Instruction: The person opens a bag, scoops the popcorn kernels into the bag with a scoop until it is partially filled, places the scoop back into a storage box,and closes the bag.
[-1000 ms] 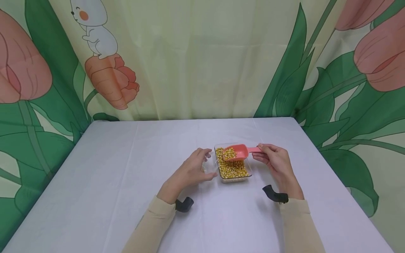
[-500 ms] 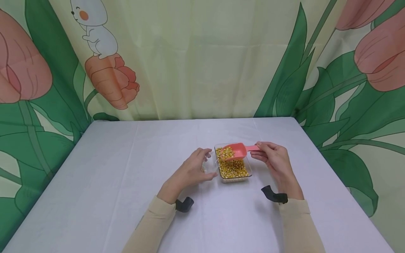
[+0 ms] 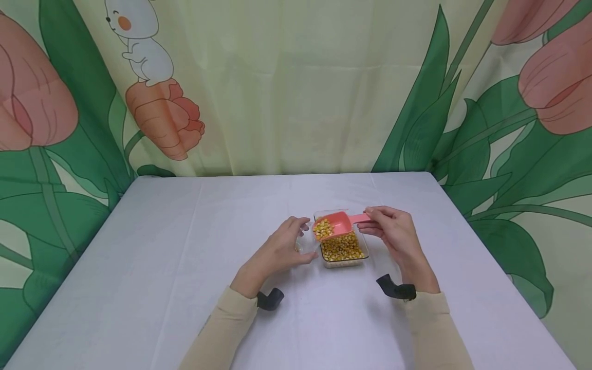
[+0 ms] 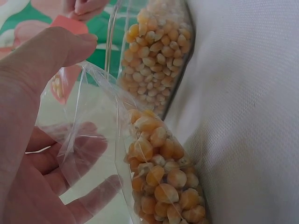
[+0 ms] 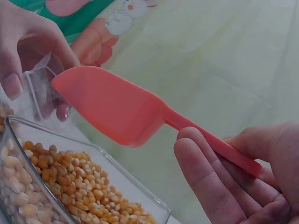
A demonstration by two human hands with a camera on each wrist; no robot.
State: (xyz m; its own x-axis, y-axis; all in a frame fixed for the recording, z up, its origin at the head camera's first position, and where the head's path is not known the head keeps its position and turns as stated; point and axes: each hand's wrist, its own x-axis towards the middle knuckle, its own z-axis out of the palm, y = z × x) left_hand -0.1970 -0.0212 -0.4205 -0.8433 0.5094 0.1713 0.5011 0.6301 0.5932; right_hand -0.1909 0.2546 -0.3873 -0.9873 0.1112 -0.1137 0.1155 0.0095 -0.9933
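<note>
In the head view, my right hand (image 3: 393, 228) pinches the handle of a pink scoop (image 3: 341, 224) between thumb and fingers. Corn kernels (image 3: 323, 228) lie in its front part, and its tip is over the left side of a glass container (image 3: 347, 264) of corn. My left hand (image 3: 276, 247) is left of the container, fingers and thumb curved around the mouth of a clear plastic bag (image 4: 84, 112). Kernels (image 4: 166, 182) fill the bag's lower part in the left wrist view. In the right wrist view, the scoop tip reaches the bag's mouth; whether they touch I cannot tell.
A white cloth (image 3: 222, 226) covers the table. Behind it hangs a curtain (image 3: 296, 103) printed with tulips, a rabbit and a carrot. Black wrist mounts (image 3: 270, 299) sit under both forearms.
My right hand has moved left, carrying the loaded scoop from above the container's middle toward the bag. The left hand has stayed in place.
</note>
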